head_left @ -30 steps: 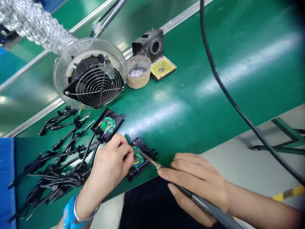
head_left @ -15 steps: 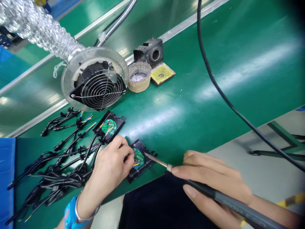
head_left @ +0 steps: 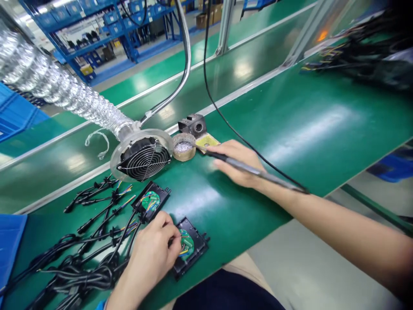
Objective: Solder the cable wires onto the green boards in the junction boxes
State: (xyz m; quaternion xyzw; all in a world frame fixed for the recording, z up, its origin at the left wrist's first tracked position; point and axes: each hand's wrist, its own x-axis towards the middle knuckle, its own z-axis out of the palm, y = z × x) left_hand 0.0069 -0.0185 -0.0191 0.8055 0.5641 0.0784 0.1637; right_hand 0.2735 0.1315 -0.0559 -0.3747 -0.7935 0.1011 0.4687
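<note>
My right hand (head_left: 247, 157) is wrapped round a soldering iron (head_left: 234, 162). The iron's tip reaches the right rim of a round tub (head_left: 184, 156) holding silvery bits; whether it touches is blurred. Beside the tub are a yellow sponge (head_left: 209, 139) and a dark iron holder (head_left: 192, 125). My left hand (head_left: 156, 243) pinches thin wires at a round green circuit board (head_left: 187, 245) in a black plastic housing (head_left: 200, 247). The fingertips are partly hidden. Just beyond lies a second black housing (head_left: 161, 189) with another wired green board (head_left: 150, 201).
A fume extractor fan (head_left: 145, 161) on a silver duct (head_left: 74, 94) hangs above the bench's left side. Black cables (head_left: 93, 273) are heaped at left by a blue bin (head_left: 11, 245). The iron's black cord (head_left: 222, 114) crosses the green bench (head_left: 280, 112). More cables (head_left: 361, 56) lie far right.
My right hand has carried the soldering iron from the near housing's board up to the tub. My left hand stays at the board. The camera view has tilted upward.
</note>
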